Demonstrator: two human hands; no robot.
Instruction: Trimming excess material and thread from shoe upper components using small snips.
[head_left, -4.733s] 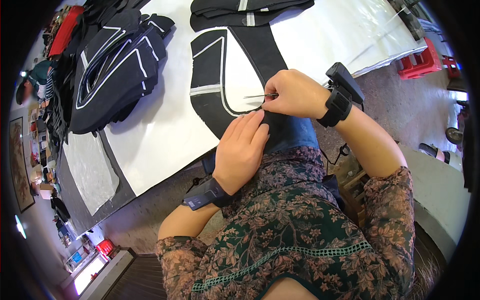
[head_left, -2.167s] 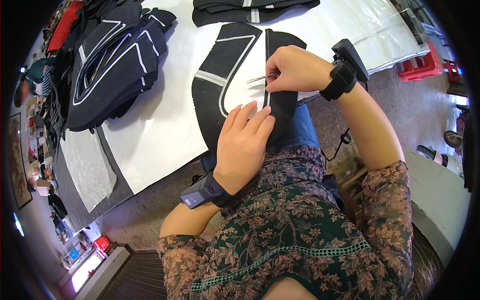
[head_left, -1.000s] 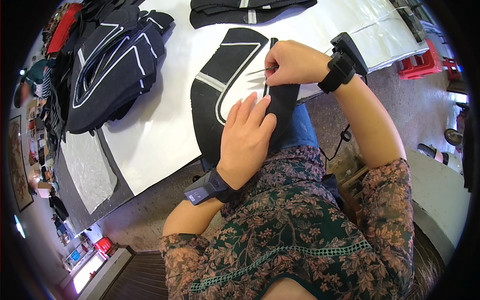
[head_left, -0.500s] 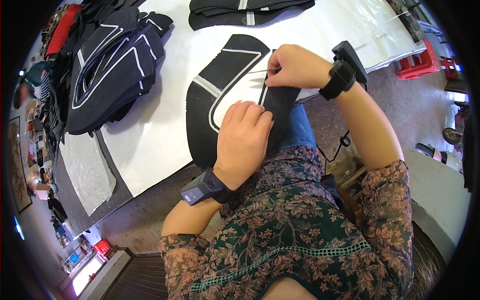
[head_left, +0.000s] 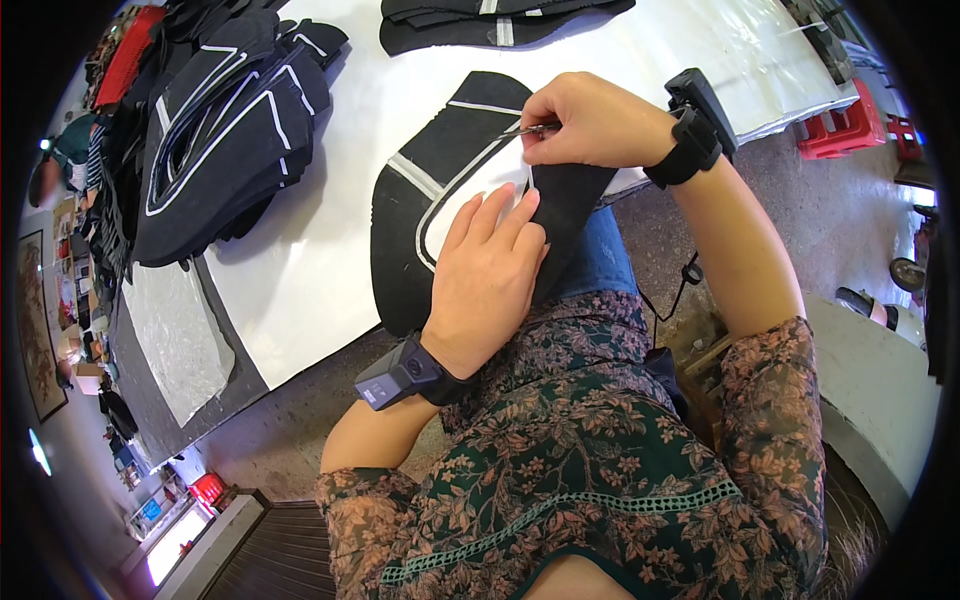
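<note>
A black U-shaped fabric or foam piece (head_left: 400,280) lies on the white-covered table at its near edge, with pale strips across it and a line along its inner curve. My left hand (head_left: 487,265) rests flat on the piece, fingers stretched out over its opening and right arm. My right hand (head_left: 580,125) is closed in a pinch on a thin, pointed dark metal tool (head_left: 540,129), whose tip points left over the inner edge. Below the pinch, a short white strip (head_left: 531,176) shows near my left fingertips; whether my right fingers touch it I cannot tell.
A pile of similar black pieces (head_left: 225,130) with white lines lies at the left. More black pieces (head_left: 455,32) are stacked at the far side. Clear plastic film (head_left: 180,340) covers the table's left corner. A red stool (head_left: 845,125) stands beyond the right edge.
My right hand has moved slightly up and left, and the tool now shows more plainly. The line along the inner curve looks darker than before. My left fingers have spread a little.
</note>
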